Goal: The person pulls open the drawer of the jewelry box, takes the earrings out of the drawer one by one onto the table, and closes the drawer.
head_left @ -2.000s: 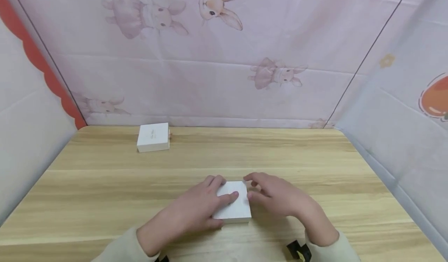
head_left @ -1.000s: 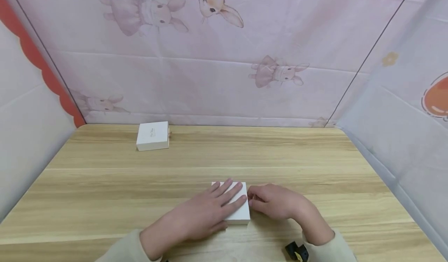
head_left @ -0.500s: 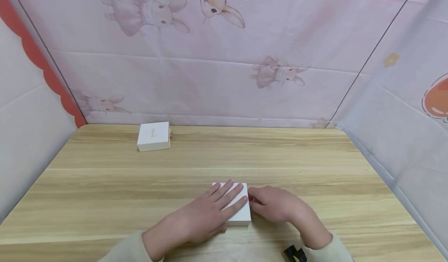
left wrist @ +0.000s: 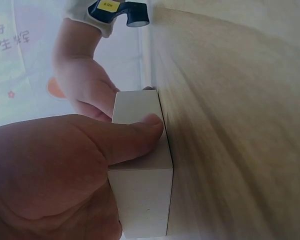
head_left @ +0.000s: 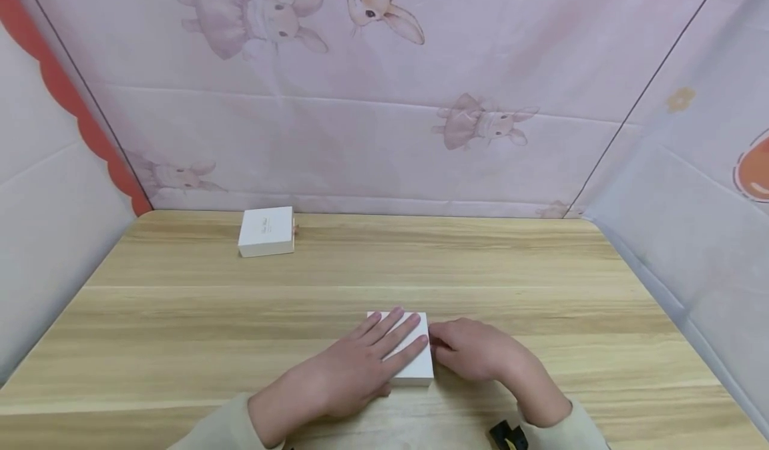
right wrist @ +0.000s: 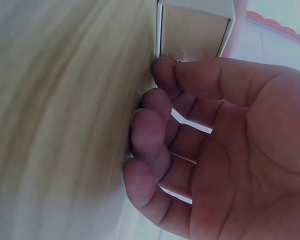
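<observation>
A small white drawer-style box lies on the wooden table in front of the person. My left hand rests over its top with the fingers straight and spread; in the left wrist view the thumb presses along the near side. At the box's right end is my right hand. In the right wrist view its thumb and index finger pinch together at the middle of the beige drawer front, where a small pull is mostly hidden between the fingertips. The other right fingers curl loosely close to the table.
A second white box with printed lettering and a small pull on its right side stands at the table's back left. A pink rabbit-print cloth rises behind the wooden table. A black wrist camera sits by the right sleeve.
My left hand has shifted from gripping the box's left part to lying spread across its top. The right hand has closed in on the box's right end, with thumb and index finger now pinching there.
</observation>
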A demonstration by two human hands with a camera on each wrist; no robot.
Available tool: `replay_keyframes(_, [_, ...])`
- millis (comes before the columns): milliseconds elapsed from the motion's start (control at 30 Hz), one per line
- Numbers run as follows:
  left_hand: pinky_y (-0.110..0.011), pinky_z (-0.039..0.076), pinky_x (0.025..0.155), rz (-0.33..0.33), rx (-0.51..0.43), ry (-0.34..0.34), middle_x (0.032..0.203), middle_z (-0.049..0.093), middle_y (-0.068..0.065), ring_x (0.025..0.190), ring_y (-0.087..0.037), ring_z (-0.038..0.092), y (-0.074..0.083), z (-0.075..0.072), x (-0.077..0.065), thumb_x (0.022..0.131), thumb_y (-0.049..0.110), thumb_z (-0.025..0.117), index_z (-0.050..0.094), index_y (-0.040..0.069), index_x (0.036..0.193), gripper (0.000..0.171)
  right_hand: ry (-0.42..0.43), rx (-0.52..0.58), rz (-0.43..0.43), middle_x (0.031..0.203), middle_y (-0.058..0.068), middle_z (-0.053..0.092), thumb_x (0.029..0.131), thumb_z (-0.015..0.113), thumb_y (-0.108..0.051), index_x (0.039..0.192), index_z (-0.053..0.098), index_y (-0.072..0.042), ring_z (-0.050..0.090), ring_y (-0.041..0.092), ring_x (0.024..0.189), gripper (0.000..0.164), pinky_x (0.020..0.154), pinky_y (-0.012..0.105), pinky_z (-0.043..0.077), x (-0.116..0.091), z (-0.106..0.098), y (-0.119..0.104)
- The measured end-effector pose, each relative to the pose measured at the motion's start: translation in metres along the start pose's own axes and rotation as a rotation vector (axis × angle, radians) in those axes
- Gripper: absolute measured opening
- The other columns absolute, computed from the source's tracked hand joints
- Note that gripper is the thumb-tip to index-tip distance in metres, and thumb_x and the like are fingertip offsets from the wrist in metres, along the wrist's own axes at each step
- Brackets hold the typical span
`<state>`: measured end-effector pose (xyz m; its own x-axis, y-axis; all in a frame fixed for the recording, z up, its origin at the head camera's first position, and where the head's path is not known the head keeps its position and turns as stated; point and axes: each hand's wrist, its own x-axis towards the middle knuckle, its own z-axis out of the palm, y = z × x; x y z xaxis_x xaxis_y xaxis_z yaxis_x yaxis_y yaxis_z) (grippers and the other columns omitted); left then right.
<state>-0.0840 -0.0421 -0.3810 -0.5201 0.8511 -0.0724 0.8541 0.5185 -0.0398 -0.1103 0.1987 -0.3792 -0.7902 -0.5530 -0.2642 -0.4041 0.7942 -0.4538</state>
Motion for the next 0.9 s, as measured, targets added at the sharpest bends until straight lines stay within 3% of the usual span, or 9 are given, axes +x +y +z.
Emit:
replay_keyframes(233, [-0.047, 0.022, 0.123, 0.001, -0.003, -0.011, 0.168, 0.009, -0.01, 0.154, -0.03, 0.012, 0.0006, -0.0007, 0.0005, 0.101, 0.032, 0.056, 0.017, 0.018, 0.161, 0.073, -0.008, 0.019, 0.014, 0.077, -0.01, 0.057, 0.099, 0.056, -0.021, 0.087, 0.061, -0.024, 0.052, 0.009, 0.072, 0.013, 0.066, 0.033, 0.045, -0.0012, 0.0009, 0.001])
replay_keyframes(900, [-0.046, 0.019, 0.124, -0.004, -0.03, -0.033, 0.169, 0.004, -0.009, 0.155, -0.029, 0.008, -0.0016, 0.0001, 0.0003, 0.101, 0.034, 0.056, 0.012, 0.02, 0.162, 0.077, -0.034, 0.093, 0.006, 0.071, -0.01, 0.054, 0.098, 0.058, -0.019, 0.085, 0.059, -0.025, 0.051, 0.008, 0.068, 0.014, 0.062, 0.028, 0.042, 0.0004, -0.0004, 0.0049])
